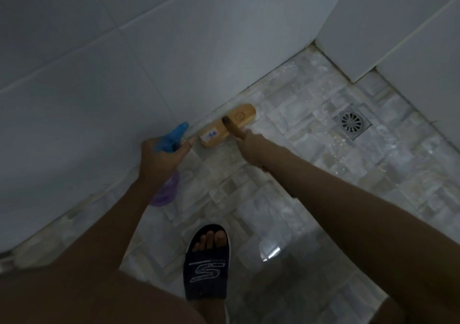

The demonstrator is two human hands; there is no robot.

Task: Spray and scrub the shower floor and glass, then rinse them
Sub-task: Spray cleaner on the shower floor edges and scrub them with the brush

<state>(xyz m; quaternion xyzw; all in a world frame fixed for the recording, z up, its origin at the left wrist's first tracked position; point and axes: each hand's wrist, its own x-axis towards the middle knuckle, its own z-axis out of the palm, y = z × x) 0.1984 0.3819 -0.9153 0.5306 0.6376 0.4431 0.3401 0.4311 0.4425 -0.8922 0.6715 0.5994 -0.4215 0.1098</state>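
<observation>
Shower floor (pixel 311 174), wet pale mosaic tile, runs diagonally from lower left to upper right of frame. Scrub brush (pixel 227 125) sits mid-frame, its wooden head pressed along the floor-wall seam. Right hand (pixel 251 149) clenched on the brush handle. Left hand (pixel 159 156) grips spray bottle (pixel 171 139), blue trigger, purple body, just left of brush. White tiled wall (pixel 99 62) fills upper left. Drain (pixel 351 122) right, well apart, open floor around. Slippered foot (pixel 207 261) bottom centre.
</observation>
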